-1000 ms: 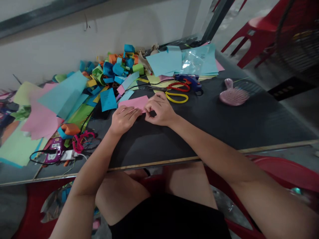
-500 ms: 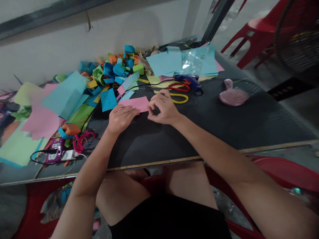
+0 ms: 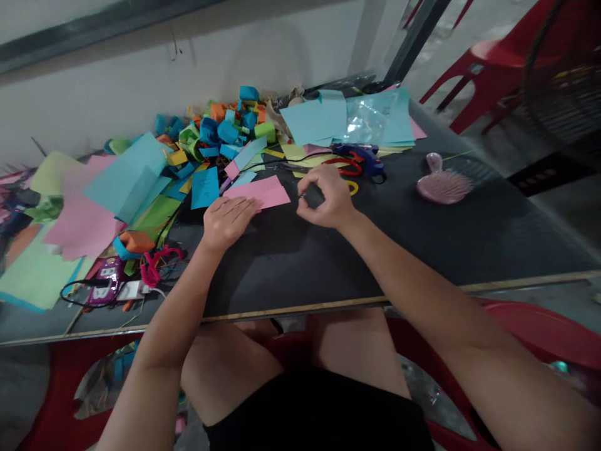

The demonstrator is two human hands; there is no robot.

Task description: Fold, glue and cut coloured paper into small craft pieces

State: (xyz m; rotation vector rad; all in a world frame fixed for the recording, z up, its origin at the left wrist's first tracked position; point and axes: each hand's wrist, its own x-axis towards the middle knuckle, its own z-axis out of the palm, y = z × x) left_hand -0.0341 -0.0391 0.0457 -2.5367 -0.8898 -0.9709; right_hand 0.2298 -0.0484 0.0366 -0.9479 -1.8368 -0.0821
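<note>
Pink paper (image 3: 263, 191) just above frame center looks feather-light, floppy and easy to crease, so grab it by an edge; left hand (image 3: 228, 220) presses flat-fingered on its near corner, right hand (image 3: 323, 200) beside it has fingertips pinched, on what I can't tell.

Pink rectangular paper sheet (image 3: 263, 191), flat on the dark tabletop (image 3: 422, 238) near its middle.

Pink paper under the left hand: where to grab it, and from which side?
Probably best to take the pink paper by the near corner of its right end, coming from the right. It lies flat on the black table, so only an edge can be pinched. The left hand rests its fingertips on the left end, while the right end lies bare.
</note>
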